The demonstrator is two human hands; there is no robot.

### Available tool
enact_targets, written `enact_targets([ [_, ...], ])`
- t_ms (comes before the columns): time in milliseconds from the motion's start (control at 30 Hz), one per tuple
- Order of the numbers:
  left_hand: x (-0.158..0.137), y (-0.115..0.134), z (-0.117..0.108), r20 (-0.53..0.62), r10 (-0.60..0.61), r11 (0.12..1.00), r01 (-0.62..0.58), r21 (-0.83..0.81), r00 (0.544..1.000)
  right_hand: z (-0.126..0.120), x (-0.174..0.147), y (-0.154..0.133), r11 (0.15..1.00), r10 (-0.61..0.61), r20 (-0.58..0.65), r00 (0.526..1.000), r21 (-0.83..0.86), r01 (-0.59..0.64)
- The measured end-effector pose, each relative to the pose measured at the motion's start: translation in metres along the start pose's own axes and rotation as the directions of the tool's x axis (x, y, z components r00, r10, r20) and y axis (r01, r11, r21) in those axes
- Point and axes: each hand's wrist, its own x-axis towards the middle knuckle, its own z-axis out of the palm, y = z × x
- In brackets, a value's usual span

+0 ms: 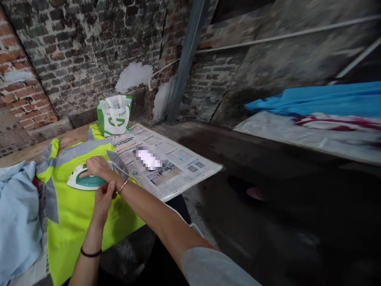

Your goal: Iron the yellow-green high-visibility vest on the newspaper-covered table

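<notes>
My right hand (98, 167) is wrapped over the handle of a white and teal clothes iron (86, 180). The iron lies on a bright yellow high-visibility vest (77, 218) with grey bands, its tip pointing left. Close by the iron's heel, my left hand (104, 195) is closed beside my right wrist, thumb and fingers together. What it holds, if anything, is hidden by the hand and my right forearm. A pale cord (126, 173) runs from the iron's back over the vest and under my right arm.
Newspaper (196, 153) covers the table's right part, with a blurred-out bright object (149, 158) on it. A white and green bag (114, 117) stands at the back. Light blue cloth (19, 214) lies left. Another table (268, 123) at right bears blue fabric (321, 97).
</notes>
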Motion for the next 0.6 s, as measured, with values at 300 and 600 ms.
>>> enact_targets([
  [300,0.005,-0.01,-0.008,0.084,0.068,0.998,-0.068,0.0,0.994,0.002,0.0,-0.001,1.0,0.002,-0.053,0.999,0.02,-0.001],
  [600,0.024,0.001,-0.093,-0.277,0.207,0.954,-0.131,0.269,0.938,0.003,0.011,0.002,0.999,-0.042,-0.073,0.996,-0.004,0.042],
])
